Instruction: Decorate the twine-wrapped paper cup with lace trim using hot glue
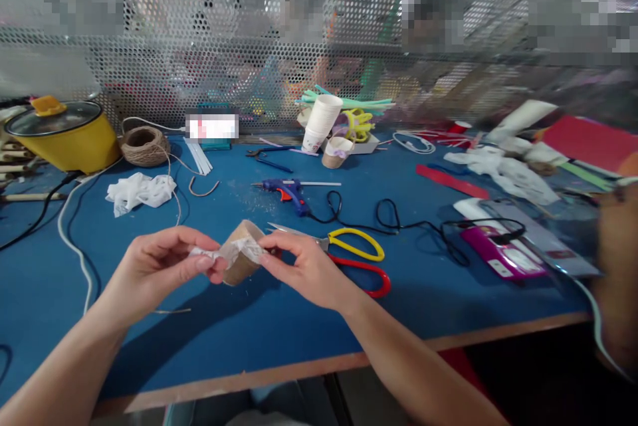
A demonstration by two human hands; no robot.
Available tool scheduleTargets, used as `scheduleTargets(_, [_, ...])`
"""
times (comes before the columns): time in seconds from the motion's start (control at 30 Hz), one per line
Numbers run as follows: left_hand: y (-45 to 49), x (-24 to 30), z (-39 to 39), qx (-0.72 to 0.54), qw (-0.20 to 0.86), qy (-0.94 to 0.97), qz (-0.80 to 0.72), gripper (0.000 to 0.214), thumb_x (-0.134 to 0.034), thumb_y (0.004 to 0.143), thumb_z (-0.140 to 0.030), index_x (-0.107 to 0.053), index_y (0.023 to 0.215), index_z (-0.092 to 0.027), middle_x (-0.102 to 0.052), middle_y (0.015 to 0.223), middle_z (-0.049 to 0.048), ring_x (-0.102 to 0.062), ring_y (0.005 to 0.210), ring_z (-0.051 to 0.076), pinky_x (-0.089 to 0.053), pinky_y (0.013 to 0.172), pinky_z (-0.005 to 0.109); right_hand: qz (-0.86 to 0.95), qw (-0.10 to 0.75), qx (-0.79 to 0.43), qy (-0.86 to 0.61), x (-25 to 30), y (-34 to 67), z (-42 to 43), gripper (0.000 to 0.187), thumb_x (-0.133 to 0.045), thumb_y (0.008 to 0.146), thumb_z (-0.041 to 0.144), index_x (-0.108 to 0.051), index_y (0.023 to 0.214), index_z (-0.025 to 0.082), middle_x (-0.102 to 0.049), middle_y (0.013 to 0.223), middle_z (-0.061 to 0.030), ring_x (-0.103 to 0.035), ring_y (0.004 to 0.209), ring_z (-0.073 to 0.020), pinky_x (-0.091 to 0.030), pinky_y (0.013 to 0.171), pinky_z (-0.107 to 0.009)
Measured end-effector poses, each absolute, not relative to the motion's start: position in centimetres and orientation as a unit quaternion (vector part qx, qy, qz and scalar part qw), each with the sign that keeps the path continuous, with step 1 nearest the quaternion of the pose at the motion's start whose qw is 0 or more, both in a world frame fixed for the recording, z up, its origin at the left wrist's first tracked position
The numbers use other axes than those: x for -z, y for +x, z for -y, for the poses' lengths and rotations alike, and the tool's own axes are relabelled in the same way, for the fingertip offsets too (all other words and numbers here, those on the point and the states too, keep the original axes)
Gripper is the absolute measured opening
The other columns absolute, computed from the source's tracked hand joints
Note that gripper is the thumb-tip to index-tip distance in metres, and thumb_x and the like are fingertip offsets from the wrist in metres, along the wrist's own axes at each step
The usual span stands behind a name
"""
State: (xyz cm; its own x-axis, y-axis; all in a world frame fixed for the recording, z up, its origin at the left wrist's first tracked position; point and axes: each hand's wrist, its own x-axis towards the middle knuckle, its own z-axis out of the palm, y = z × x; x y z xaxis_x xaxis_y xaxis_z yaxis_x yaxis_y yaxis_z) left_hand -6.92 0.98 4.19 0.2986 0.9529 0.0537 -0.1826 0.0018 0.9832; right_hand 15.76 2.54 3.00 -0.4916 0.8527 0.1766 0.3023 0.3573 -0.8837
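Observation:
A small brown cup (241, 273), apparently wrapped in twine, is on or just above the blue table between my hands. Across its upper side runs a thin, crumpled white lace strip (244, 250). My left hand (164, 266) pinches the strip's left end between thumb and fingers. At the cup's right side, my right hand (306, 266) is closed on the strip's other end; its fingertips touch the cup or come very near it. Scissors (356, 260) with one yellow and one red handle lie just beyond my right hand.
A blue glue gun (286, 192) lies farther back, its black cord trailing to a purple power box (503, 253). At the left are a twine roll (145, 147), a white lace bundle (139, 192) and a yellow pot (64, 137). Stacked paper cups (321, 121) stand before the perforated metal screen (199, 34).

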Motion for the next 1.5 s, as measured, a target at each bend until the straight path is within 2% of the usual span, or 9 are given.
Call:
scheduleTargets(0.1, [-7.1,-4.2,-1.3,-0.481,0.635,0.505,-0.333,0.011,-0.071,0.076,-0.016,-0.074,0.086,-0.018,-0.077,0.076,0.0046,-0.071,0.063,0.016,-0.059,0.065,0.024,0.728,0.305,-0.473,-0.392,-2.5,15.7,-2.3,0.012,-0.051,0.083,0.018,-0.061,0.090,0.015,-0.058,0.075,-0.0010,-0.051,0.066,-0.0111,-0.044,0.063,-0.023])
scheduleTargets(0.27, [-7.6,-4.1,-1.3,-0.430,0.709,0.485,-0.279,0.026,-0.066,0.081,-0.019,-0.068,0.107,-0.021,-0.074,0.101,0.0097,-0.071,0.081,0.021,-0.058,0.071,0.027,0.720,0.261,-0.489,-0.418,-2.4,16.0,-2.2,0.002,-0.055,0.078,0.015,-0.054,0.077,0.016,-0.055,0.072,0.0007,-0.051,0.067,-0.0110,-0.044,0.066,-0.024])
scheduleTargets(0.4, [-7.3,-4.0,-1.2,-0.396,0.717,0.499,-0.283,0.023,-0.064,0.083,-0.016,-0.069,0.104,-0.022,-0.076,0.091,0.0088,-0.072,0.077,0.019,-0.058,0.064,0.024,0.732,0.234,-0.490,-0.411,-2.8,15.9,-2.3,0.005,-0.055,0.080,0.018,-0.055,0.077,0.015,-0.053,0.071,0.0013,-0.047,0.065,-0.0099,-0.040,0.063,-0.023])
scheduleTargets(0.53, [-6.8,-3.8,-1.5,-0.437,0.678,0.477,-0.348,0.013,-0.072,0.075,-0.016,-0.071,0.088,-0.020,-0.076,0.079,0.0037,-0.069,0.058,0.014,-0.053,0.050,0.018,0.747,0.226,-0.462,-0.420,-2.7,15.9,-2.5,0.013,-0.052,0.085,0.022,-0.058,0.075,0.015,-0.053,0.067,0.0020,-0.045,0.061,-0.0092,-0.037,0.059,-0.022])
scheduleTargets(0.77, [-6.6,-3.4,-2.0,-0.463,0.526,0.527,-0.481,0.009,-0.073,0.072,-0.022,-0.068,0.075,-0.016,-0.063,0.053,-0.0031,-0.054,0.046,0.007,-0.045,0.046,0.015,0.801,0.241,-0.365,-0.408,-2.7,16.3,-3.0,0.014,-0.056,0.082,0.019,-0.057,0.068,0.017,-0.056,0.067,0.0009,-0.050,0.065,-0.0113,-0.039,0.062,-0.023])
scheduleTargets(0.9, [-6.5,-3.3,-2.2,-0.467,0.459,0.559,-0.509,0.007,-0.070,0.073,-0.020,-0.065,0.070,-0.015,-0.066,0.070,-0.0010,-0.055,0.060,0.006,-0.044,0.053,0.013,0.812,0.248,-0.359,-0.387,-2.9,16.3,-2.9,0.012,-0.056,0.081,0.017,-0.059,0.070,0.017,-0.059,0.069,-0.0005,-0.052,0.066,-0.0117,-0.041,0.064,-0.024])
scheduleTargets(1.03, [-6.4,-3.0,-2.4,-0.448,0.508,0.547,-0.492,0.013,-0.065,0.079,-0.027,-0.062,0.073,-0.016,-0.070,0.081,0.0033,-0.061,0.071,0.011,-0.048,0.063,0.018,0.814,0.246,-0.365,-0.380,-3.1,16.3,-2.8,0.010,-0.057,0.080,0.018,-0.060,0.072,0.016,-0.060,0.072,-0.0017,-0.054,0.069,-0.0128,-0.042,0.067,-0.025])
scheduleTargets(1.23, [-5.9,-2.7,-2.5,-0.449,0.574,0.480,-0.487,0.027,-0.075,0.069,-0.036,-0.062,0.081,-0.015,-0.064,0.064,-0.0012,-0.055,0.051,0.008,-0.044,0.049,0.018,0.789,0.244,-0.411,-0.387,-3.1,16.4,-3.0,0.008,-0.057,0.080,0.021,-0.061,0.075,0.016,-0.060,0.074,-0.0016,-0.055,0.070,-0.0127,-0.043,0.068,-0.025])
scheduleTargets(1.5, [-5.7,-3.0,-2.3,-0.388,0.718,0.389,-0.427,0.042,-0.081,0.058,-0.045,-0.067,0.083,-0.014,-0.052,0.063,-0.0034,-0.040,0.049,0.004,-0.036,0.045,0.015,0.770,0.238,-0.459,-0.374,-3.3,16.4,-3.0,0.009,-0.056,0.081,0.022,-0.059,0.075,0.016,-0.059,0.074,-0.0005,-0.053,0.069,-0.0117,-0.042,0.067,-0.024])
